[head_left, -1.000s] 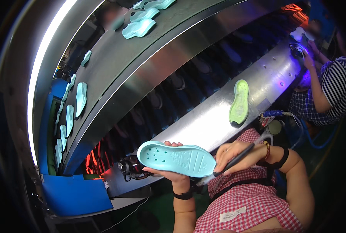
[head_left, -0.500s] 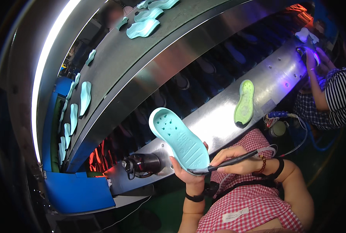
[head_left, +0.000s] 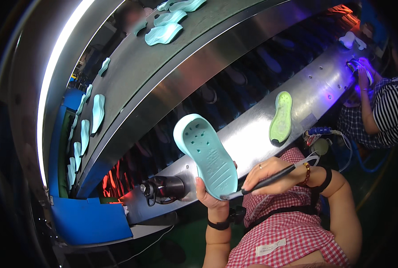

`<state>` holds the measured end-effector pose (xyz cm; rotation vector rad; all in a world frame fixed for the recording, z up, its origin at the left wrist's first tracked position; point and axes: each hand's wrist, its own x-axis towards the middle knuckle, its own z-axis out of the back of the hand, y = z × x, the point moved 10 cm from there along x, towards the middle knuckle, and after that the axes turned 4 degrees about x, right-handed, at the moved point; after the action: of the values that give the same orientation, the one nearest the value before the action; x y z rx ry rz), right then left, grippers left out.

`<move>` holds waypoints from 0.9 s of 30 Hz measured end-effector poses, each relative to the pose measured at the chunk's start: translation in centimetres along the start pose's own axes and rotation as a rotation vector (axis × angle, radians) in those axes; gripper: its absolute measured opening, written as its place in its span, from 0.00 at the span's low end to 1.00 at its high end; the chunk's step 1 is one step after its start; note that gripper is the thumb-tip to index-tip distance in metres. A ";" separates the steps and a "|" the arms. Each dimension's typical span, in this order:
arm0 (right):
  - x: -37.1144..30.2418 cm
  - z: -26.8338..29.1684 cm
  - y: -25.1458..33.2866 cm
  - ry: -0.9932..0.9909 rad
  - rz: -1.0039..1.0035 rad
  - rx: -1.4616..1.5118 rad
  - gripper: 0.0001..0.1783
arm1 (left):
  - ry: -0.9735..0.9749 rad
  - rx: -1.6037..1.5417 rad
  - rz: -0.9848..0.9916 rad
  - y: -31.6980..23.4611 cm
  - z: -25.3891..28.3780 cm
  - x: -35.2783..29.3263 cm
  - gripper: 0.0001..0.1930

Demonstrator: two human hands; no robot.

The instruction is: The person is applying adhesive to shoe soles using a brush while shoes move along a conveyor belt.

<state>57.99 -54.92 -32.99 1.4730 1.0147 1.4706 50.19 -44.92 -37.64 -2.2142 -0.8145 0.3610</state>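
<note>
My left hand (head_left: 211, 199) grips a light-blue shoe sole (head_left: 206, 154) by its lower end, thumb along the side. The sole is tilted up, its hollow inner face with small holes and ridges toward me. In my right hand (head_left: 270, 175) is a black-handled glue brush (head_left: 275, 178) with a pale tube running off its rear. The brush's tip meets the sole's lower rim, close to my left fingers. A lime-green sole (head_left: 281, 119) with a black end lies on the metal ledge beyond my right hand.
The metal ledge (head_left: 248, 134) also carries a dark bottle (head_left: 163, 189) at left. Behind it, a dark conveyor belt (head_left: 141, 71) bears several light-blue soles (head_left: 164, 34). A blue coiled hose (head_left: 319, 131) and a round pot (head_left: 320, 146) are at right. Another person (head_left: 377, 107) works under purple light.
The light-blue sole and my left hand have shifted slightly, the sole turning more upright. My right hand has moved up a little, its brush still at the lower rim.
</note>
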 end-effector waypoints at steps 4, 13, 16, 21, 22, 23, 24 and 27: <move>0.1 1.0 -0.3 -0.088 0.018 0.015 0.11 | 0.123 -0.114 0.029 -0.3 -1.1 0.6 0.30; -0.8 0.6 2.6 0.099 0.148 -0.192 0.10 | -0.050 -0.027 0.534 4.0 1.5 -0.6 0.27; -1.5 -0.6 0.8 0.357 0.079 -0.146 0.13 | 0.025 0.164 0.712 5.1 -0.3 -1.3 0.26; -2.0 -0.3 1.4 0.471 0.019 -0.198 0.14 | -0.027 0.257 0.855 5.9 0.1 -2.8 0.22; -2.0 0.3 1.2 0.413 0.043 -0.148 0.14 | -0.022 0.252 0.860 5.9 0.1 -2.8 0.22; -2.5 0.2 0.6 0.424 0.023 -0.093 0.14 | -0.016 0.261 0.884 6.0 0.1 -2.9 0.22; -2.4 0.2 0.8 0.423 0.019 -0.093 0.14 | -0.015 0.272 0.905 6.0 0.5 -2.9 0.22; -2.9 -0.3 0.3 0.585 -0.104 -0.371 0.15 | -0.051 0.282 0.938 6.1 1.6 -3.6 0.22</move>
<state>57.65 -57.71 -33.79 0.7270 1.0530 1.9399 49.34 -49.61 -43.13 -2.1807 0.3047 0.9085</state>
